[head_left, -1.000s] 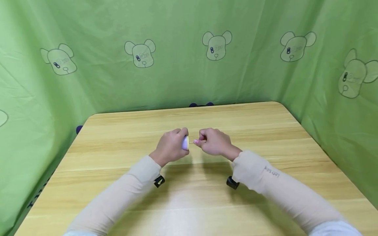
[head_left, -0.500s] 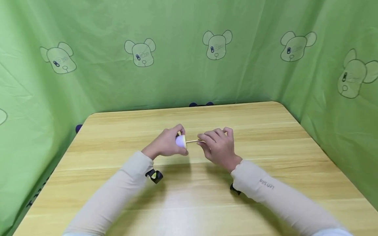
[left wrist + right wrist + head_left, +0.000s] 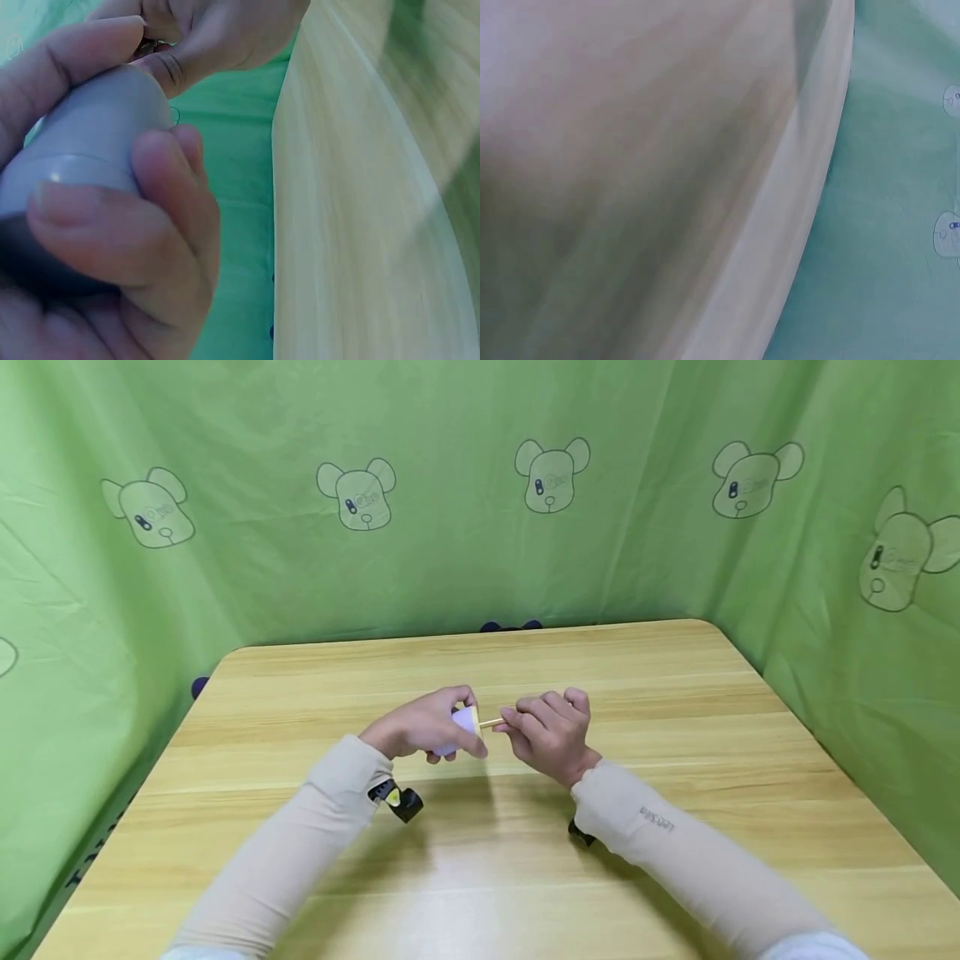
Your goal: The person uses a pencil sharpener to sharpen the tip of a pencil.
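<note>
My left hand (image 3: 423, 724) holds a small lavender cylinder (image 3: 466, 719) with a pale yellow rim, its rimmed end facing right. In the left wrist view the cylinder's smooth body (image 3: 101, 116) shows between the fingers and thumb, with a dark part near the palm. From the rimmed end a thin yellowish stick (image 3: 491, 722) juts out. My right hand (image 3: 551, 735) pinches that stick between thumb and fingers, close to the cylinder. The stick's far end is hidden in the right hand. Both hands are above the table. Neither hand nor object is clearly visible in the right wrist view.
Below the hands lies a light wood-grain table (image 3: 480, 868) with rounded far corners. Green curtains (image 3: 450, 577) printed with bear heads hang behind it and along both sides. A small black device (image 3: 405, 802) sits at the left wrist.
Over the last second my right hand has turned about the stick, its knuckles swinging round, and more stick shows. The left hand has tilted the cylinder and shifted its fingers on it.
</note>
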`<state>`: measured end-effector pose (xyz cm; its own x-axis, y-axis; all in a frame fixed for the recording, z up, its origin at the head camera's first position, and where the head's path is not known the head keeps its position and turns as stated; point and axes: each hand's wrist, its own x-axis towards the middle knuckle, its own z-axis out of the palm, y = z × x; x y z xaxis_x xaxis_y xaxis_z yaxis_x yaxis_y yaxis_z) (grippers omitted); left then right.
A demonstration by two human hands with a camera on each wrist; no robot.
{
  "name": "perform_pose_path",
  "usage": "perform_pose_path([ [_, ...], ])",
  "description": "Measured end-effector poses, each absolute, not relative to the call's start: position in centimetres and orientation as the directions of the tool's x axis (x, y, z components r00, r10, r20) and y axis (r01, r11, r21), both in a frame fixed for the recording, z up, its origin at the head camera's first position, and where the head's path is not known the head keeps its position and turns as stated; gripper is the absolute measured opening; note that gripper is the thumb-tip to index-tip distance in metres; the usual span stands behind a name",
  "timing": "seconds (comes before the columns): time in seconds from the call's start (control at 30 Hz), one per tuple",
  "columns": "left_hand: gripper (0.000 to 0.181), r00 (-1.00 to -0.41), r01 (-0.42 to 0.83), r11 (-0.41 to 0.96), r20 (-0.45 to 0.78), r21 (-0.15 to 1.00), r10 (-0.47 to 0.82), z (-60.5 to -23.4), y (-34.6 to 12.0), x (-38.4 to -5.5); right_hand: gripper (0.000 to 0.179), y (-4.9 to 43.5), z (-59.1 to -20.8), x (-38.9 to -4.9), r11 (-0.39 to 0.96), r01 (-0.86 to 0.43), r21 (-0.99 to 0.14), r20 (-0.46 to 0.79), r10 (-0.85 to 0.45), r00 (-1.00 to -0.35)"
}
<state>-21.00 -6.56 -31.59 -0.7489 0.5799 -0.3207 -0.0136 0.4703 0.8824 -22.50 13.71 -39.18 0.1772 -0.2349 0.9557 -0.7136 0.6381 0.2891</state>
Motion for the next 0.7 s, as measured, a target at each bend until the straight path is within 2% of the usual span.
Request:
perform_pose_path([
  [0.17, 0.048, -0.776, -0.006, 0.488, -0.312, 0.873, 0.548, -31.7, -6.1, -20.8, 0.034, 13.9, -38.9, -22.6, 0.640, -0.703, 0.310, 0.949, -0.258, 0.184],
  [0.37, 0.046, -0.825, 0.069, 0.565, -0.271, 0.822, 0.495, -31.5, -5.4, -20.5, 0.041, 14.3, -38.8, -22.3, 0.651, -0.699, 0.295, 0.944, -0.313, 0.107],
  [0.57, 0.045, -0.865, 0.248, 0.653, -0.140, 0.716, 0.482, -32.2, -5.2, -20.6, 0.048, 14.2, -38.4, -21.9, 0.663, -0.722, 0.198, 0.941, -0.334, -0.048],
  [0.7, 0.045, -0.874, 0.361, 0.706, -0.042, 0.609, 0.483, -32.6, -5.1, -20.7, 0.049, 14.2, -38.3, -21.3, 0.675, -0.735, 0.062, 0.918, -0.328, -0.224],
])
